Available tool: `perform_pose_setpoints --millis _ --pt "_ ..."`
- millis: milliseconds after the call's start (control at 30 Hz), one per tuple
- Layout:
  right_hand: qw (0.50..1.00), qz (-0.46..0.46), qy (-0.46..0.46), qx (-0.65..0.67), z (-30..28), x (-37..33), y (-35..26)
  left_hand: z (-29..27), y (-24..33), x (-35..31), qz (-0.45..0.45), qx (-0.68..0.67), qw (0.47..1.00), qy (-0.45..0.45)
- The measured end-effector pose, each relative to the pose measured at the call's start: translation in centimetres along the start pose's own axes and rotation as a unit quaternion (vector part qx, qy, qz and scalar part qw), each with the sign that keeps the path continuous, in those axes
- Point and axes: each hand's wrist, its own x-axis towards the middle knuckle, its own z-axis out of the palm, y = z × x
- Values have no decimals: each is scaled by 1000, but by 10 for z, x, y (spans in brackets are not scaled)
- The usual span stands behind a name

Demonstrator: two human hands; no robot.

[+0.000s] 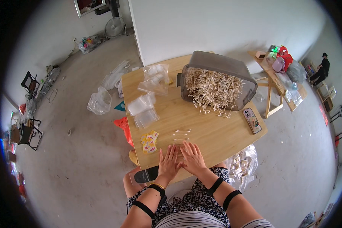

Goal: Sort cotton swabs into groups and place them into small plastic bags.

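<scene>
My left hand (168, 163) and my right hand (193, 159) lie palms down near the table's front edge, thumbs close together. Fingers are stretched out on both. A row of cotton swabs (180, 152) lies side by side between and under them; the hands partly cover it. Just beyond the fingertips are several loose cotton swabs (182, 131). Left of my left hand sits a small pile of yellow and white paper labels (149, 141). A grey plastic bin (220, 60) lies tipped on its side farther back, with a heap of cotton swabs (212, 89) at its mouth.
The wooden table (212, 133) also carries clear plastic bags (142, 110), another bag (155, 79) and a phone (252, 121) at the right edge. A black flat object (146, 174) rests at the front left corner. A side table (271, 72) stands back right; a person (323, 69) is beyond.
</scene>
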Motion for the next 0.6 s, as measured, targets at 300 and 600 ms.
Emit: perform_pose_setpoints --millis 300,600 --pt "993 20 100 64 -12 1 13 1 -1 -3 -3 7 1000 -1" --pt "992 27 74 103 10 -30 -9 -7 5 -13 -5 -92 996 21"
